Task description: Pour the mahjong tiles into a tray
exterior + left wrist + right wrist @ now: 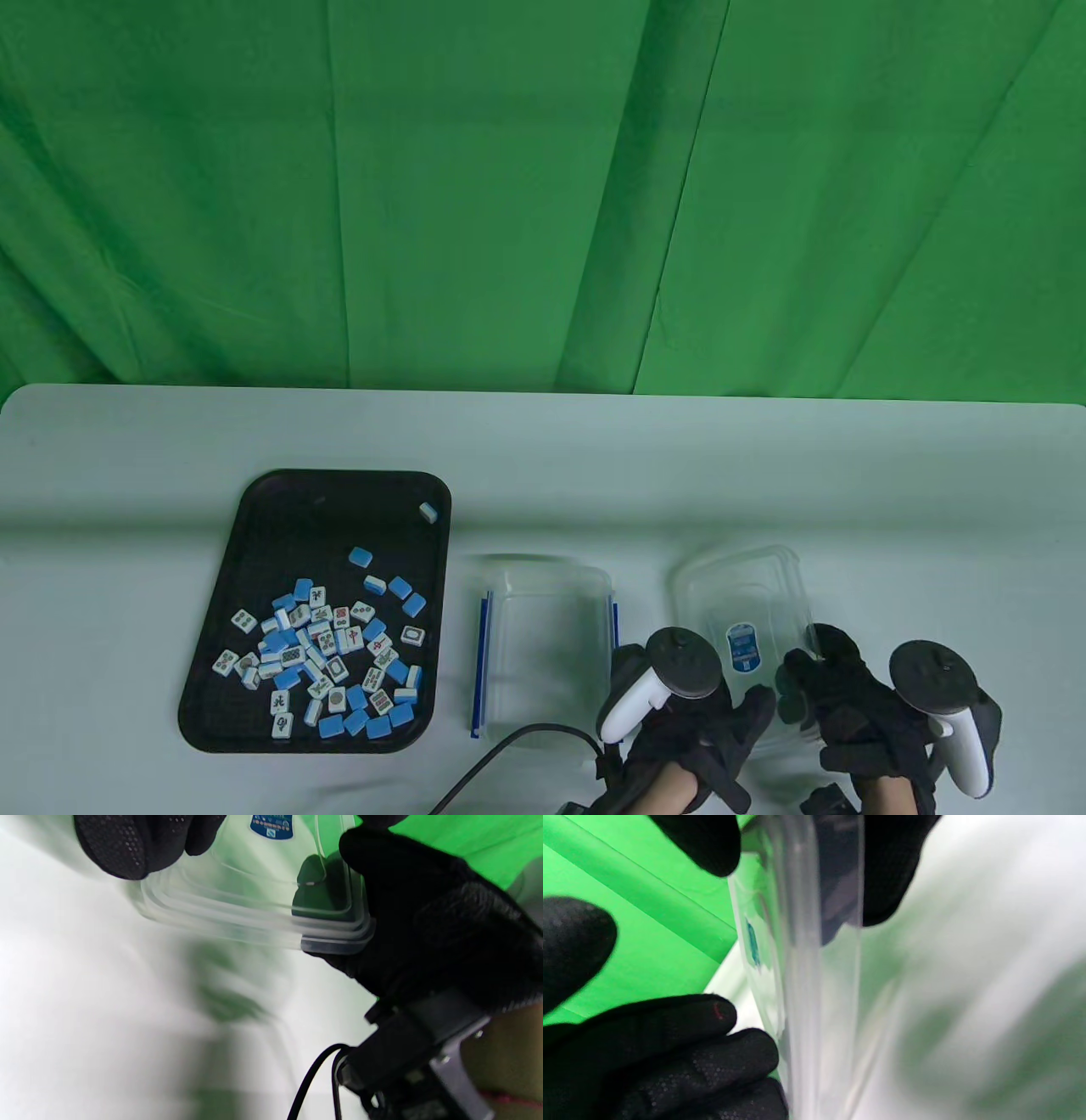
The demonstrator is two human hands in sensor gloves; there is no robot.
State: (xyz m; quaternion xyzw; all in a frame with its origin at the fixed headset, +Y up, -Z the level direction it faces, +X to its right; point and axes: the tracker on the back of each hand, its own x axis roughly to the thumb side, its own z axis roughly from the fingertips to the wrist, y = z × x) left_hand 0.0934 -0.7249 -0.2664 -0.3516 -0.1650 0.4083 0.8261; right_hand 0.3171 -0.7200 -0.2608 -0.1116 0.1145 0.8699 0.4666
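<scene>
Tiles [327, 658] already sit in the black tray [280, 501] on the left of the surface [764, 458], mostly bunched toward the near end, one stray near the far right corner. The clear box [543, 632] stands empty just right of the tray, so we judge the pour done.

We have the clear lid [747, 611] in both hands. Right hand [848, 705] grips its near right edge, fingers [882, 866] closed on the rim with the thumb opposite. Left hand [687, 739] touches the lid's near left side; its fingers [131, 844] curl onto the edge, but blur stops us telling how firmly.

Risks from here, as we judge them:
- The lid is thin, slick plastic; a pinch on the rim alone could slip or flex, and it drops.
- The box is light and empty; a nudge from the left hand or its cable [501, 755] could push it into the tray.
- A bumped tray could scatter tiles over its low rim.
</scene>
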